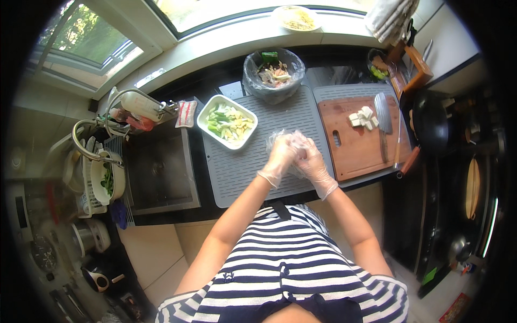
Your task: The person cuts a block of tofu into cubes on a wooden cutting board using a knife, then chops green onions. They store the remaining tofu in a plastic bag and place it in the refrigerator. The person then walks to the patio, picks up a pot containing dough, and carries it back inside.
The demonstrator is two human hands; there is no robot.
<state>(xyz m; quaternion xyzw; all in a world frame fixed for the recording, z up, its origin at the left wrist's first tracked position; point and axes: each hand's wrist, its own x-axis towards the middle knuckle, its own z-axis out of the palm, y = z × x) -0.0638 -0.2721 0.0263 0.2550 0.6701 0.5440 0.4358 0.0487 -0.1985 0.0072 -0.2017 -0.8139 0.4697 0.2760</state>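
Note:
My left hand (283, 151) and my right hand (314, 160) both wear clear disposable gloves. They meet above a grey ribbed drying mat (246, 171), fingers closed around crumpled clear plastic film (274, 138). Whether anything is inside the film, the fingers hide. Left of my hands, a white square dish (204, 128) holds cut scallion and pale sliced pieces (236, 125). To the right lies a wooden cutting board (349, 155), bearing a small heap of white cubes, perhaps tofu (363, 118), and a cleaver (383, 115).
A plastic-lined bin of food scraps (273, 93) stands behind the mat. The sink (159, 167) with its curved faucet (78, 141) is at left. A dark wok (431, 119) sits at right. On the windowsill rests a plate of pale shreds (298, 19).

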